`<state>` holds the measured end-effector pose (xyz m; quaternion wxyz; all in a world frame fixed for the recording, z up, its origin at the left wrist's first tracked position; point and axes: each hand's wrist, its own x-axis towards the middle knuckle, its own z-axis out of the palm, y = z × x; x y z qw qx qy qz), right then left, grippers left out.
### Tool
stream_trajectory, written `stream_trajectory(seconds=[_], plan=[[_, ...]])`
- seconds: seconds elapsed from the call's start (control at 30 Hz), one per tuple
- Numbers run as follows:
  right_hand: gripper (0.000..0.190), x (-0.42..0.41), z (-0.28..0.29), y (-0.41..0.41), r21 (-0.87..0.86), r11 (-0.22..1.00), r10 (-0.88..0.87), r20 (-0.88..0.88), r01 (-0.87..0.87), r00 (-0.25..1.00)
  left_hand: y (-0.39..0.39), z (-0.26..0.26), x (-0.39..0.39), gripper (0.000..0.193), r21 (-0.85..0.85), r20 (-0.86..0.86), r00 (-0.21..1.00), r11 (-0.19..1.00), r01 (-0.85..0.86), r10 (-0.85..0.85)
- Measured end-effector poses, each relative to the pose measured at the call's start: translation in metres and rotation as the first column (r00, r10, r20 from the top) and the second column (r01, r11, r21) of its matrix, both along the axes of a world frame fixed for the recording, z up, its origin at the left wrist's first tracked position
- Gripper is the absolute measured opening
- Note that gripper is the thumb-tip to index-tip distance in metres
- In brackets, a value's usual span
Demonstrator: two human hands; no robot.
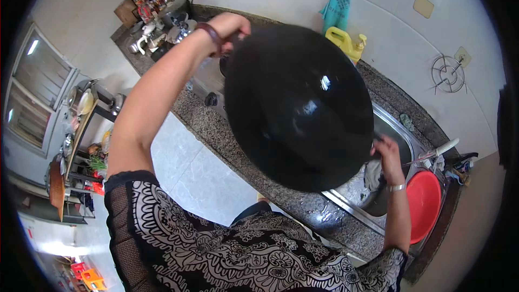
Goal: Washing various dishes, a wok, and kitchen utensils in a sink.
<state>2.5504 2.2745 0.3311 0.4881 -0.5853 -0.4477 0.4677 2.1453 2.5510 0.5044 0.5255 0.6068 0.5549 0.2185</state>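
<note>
A large black wok (300, 109) is held up in the air between both hands, its wide, glossy face towards me. My left hand (229, 34) grips it at the upper left edge, where the handle is mostly hidden. On the lower right, my right hand (387, 154) is closed on the handle at that side. Behind the wok's right part lies a metal sink (399, 146), partly covered from view. A grey cloth (372, 175) hangs or lies in the sink, close to my right hand.
Right of the sink sits a red basin (423, 207), near a white-handled utensil (446, 147). A yellow jug (344, 42) stands by the wall. Pots and bottles crowd the granite counter (215, 132) at its far left end. A rack (77, 138) stands at left.
</note>
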Motion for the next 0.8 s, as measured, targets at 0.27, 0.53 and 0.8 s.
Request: stream_trajectory(seconds=[0.27,0.53,0.8], plan=[[0.043,-0.067,0.048,0.243,0.374,0.923,-0.053,0.368,-0.095,0.928,0.130,-0.068,-0.149,0.017,-0.064,0.224,0.904,0.931,-0.359,0.364],[0.033,-0.077,0.024,0.362,0.361,0.915,-0.117,0.665,-0.181,0.737,0.164,-0.134,-0.211,0.029,-0.002,0.375,0.878,0.948,-0.318,0.296],[0.018,-0.101,0.054,0.390,0.234,0.971,-0.125,0.673,-0.049,0.730,0.173,-0.172,-0.220,0.028,0.046,0.388,0.858,0.923,-0.383,0.337]])
